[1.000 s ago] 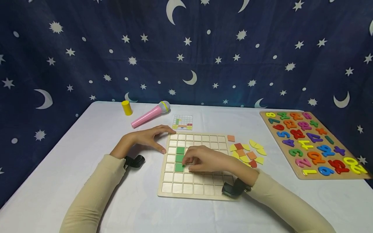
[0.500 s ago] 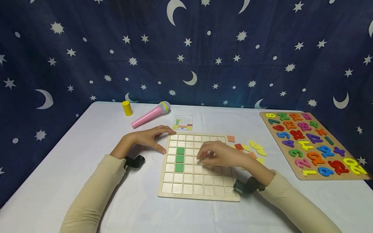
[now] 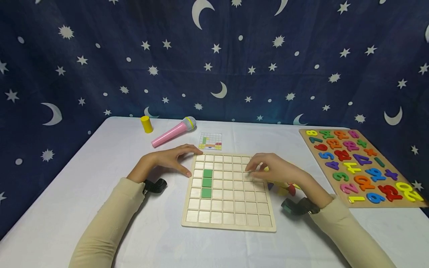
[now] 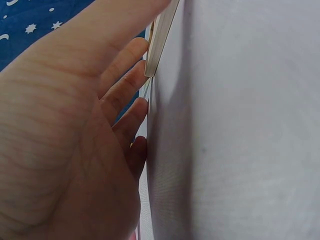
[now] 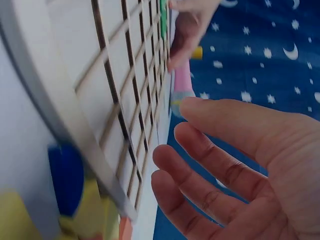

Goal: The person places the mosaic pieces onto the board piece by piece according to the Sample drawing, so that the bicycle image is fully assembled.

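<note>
A wooden grid board (image 3: 228, 205) lies flat on the table, with three green square tiles (image 3: 206, 182) in one column at its left. My left hand (image 3: 169, 158) rests at the board's upper left corner, thumb and fingertips along its edge; in the left wrist view the fingers (image 4: 125, 90) are spread and relaxed. Over the board's right side hovers my right hand (image 3: 273, 169), its fingers loosely bent. In the right wrist view nothing lies between that thumb and the fingers (image 5: 200, 175). Yellow, red and blue pieces (image 5: 67, 175) lie beside the board, partly hidden beneath the right hand.
A small pattern card (image 3: 210, 141) lies behind the board. Further back left are a pink toy microphone (image 3: 174, 132) and a yellow cylinder (image 3: 146, 124). A number puzzle board (image 3: 360, 167) covers the right side of the table. A starry curtain (image 3: 214, 59) hangs behind.
My right hand has moved right, away from the green tiles toward the loose pieces, and now covers many of them. The left hand stays in place.
</note>
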Tool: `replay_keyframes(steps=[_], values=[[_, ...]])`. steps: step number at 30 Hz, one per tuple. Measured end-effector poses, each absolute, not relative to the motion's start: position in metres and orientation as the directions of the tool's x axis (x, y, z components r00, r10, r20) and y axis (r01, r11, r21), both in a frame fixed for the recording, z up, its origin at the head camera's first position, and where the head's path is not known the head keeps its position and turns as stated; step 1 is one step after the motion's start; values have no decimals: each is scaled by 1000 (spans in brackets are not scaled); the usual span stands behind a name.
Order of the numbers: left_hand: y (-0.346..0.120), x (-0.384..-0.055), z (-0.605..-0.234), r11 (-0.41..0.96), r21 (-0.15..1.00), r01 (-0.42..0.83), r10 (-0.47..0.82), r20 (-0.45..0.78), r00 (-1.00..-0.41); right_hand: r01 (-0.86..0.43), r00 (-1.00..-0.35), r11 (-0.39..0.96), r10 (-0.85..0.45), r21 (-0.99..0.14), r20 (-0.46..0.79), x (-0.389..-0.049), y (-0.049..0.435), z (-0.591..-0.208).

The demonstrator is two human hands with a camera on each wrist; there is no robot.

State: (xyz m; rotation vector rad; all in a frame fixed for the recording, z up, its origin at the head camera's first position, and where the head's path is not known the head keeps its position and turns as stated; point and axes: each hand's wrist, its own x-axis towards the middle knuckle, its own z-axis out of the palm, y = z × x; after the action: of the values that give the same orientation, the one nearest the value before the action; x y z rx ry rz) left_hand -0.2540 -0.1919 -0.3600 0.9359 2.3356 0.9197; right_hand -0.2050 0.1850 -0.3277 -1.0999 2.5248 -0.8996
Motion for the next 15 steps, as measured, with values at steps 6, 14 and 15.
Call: replay_keyframes(steps=[6,14,15], values=[[-192,-254,-360,552,724,413,723,-170,-669,-547,-727,559,-686,-623,23,-215,206,-324],[-192,-252,-358,563,723,400,715,-184,-674,-519,-757,611,-653,-598,-11,-223,228,-326],[-192,-252,-358,566,722,398,713,-187,-676,-515,-759,619,-650,-593,-20,-223,229,-327]])
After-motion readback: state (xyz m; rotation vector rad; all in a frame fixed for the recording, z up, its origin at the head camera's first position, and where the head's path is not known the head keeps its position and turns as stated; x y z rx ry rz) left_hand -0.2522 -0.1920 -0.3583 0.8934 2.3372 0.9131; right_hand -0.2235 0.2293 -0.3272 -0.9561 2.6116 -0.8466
